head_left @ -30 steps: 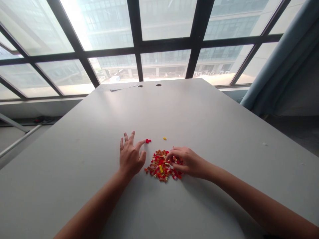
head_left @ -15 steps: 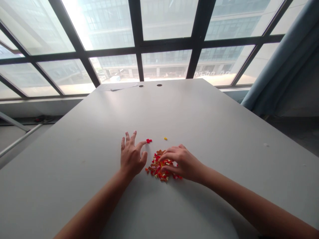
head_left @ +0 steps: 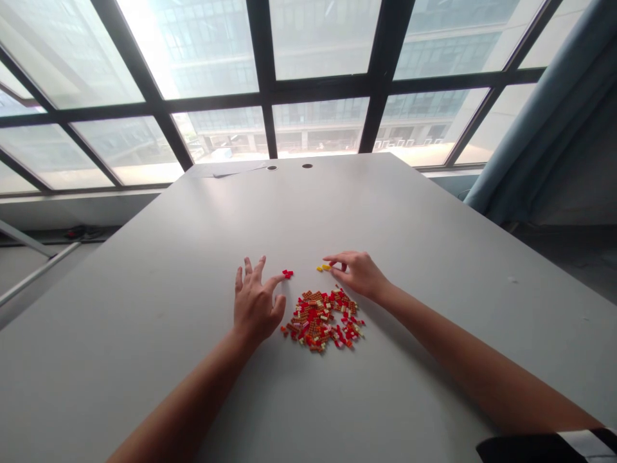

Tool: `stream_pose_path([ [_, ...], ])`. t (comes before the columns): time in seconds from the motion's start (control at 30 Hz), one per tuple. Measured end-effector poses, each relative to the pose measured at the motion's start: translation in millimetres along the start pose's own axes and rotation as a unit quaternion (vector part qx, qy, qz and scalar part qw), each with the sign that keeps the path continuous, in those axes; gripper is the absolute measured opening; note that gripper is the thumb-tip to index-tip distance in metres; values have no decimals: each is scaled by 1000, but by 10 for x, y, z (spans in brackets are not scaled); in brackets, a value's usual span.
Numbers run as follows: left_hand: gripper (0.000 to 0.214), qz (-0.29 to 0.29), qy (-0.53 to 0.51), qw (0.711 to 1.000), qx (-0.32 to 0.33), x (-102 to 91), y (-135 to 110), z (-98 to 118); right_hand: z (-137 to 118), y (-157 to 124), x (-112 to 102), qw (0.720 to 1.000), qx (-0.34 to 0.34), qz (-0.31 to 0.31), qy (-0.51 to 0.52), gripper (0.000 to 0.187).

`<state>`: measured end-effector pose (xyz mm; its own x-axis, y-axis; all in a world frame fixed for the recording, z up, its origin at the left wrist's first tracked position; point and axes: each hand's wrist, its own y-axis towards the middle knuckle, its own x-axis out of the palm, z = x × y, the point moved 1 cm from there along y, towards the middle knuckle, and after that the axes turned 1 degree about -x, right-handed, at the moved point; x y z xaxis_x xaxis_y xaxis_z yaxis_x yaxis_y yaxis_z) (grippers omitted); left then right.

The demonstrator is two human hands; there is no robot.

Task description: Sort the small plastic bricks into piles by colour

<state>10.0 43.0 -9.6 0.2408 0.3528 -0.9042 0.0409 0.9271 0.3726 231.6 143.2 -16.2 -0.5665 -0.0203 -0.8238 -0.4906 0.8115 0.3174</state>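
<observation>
— 2 hands on the grey tabletop (head_left: 409, 212), lower middle of the frame. Left hand (head_left: 253, 308)?
— Flat, palm down, fingers spread, grip holding nothing. Its forefinger tip sits just beside a lone red brick (head_left: 287, 274), not clearly touching it.
— Right hand (head_left: 359, 273)?
— Right of centre, reaching toward the left. Thumb and forefinger are pressed together on a small yellow brick (head_left: 327, 266). Cannot tell whether that brick rests on the surface or is lifted.
— Anything next to it?
— 1 more yellow piece (head_left: 319, 269), just to its left, lying loose.
— The main heap?
— Pile of small bricks (head_left: 322, 318), red and orange with some cream and yellow, below both singles and between the 2 wrists. The left thumb is near its left edge. The right hand is above it in the frame, apart from it.
— Background?
— Dark-framed windows (head_left: 308, 83) across the top, and a blue-grey curtain (head_left: 544, 128) at upper right.
</observation>
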Motion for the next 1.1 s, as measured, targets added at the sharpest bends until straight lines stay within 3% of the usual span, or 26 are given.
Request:
stream_pose_path([
  [0.13, 35, 32, -14, 999, 17, 10, -1, -14, -5, -36, -27, 1000, 2, 13, 19, 27],
  [0.23, 25, 68, -55, 994, 67, -14, 5, -9, -43, -43, -40, 1000, -11, 14, -20, 21],
  [0.37, 17, 47, -89, 987, 122, -46, 29, -5, -85, -24, -21, 996, -20, 10, -84, 13],
  [0.6, 8, -51, -80, 990, 109, -21, 66, -17, -115, -109, -53, 994, -49, 71, -72, 13],
  [0.87, 5, -37, -41, 992, 115, -109, 61, 86, -61, -302, -120, 998, -13, 50, -29, 15],
  [1.1, 4, -64, -43, 996, 49, -47, 25, 160, -127, -344, -120, 999, -4, 40, 34, 16],
])
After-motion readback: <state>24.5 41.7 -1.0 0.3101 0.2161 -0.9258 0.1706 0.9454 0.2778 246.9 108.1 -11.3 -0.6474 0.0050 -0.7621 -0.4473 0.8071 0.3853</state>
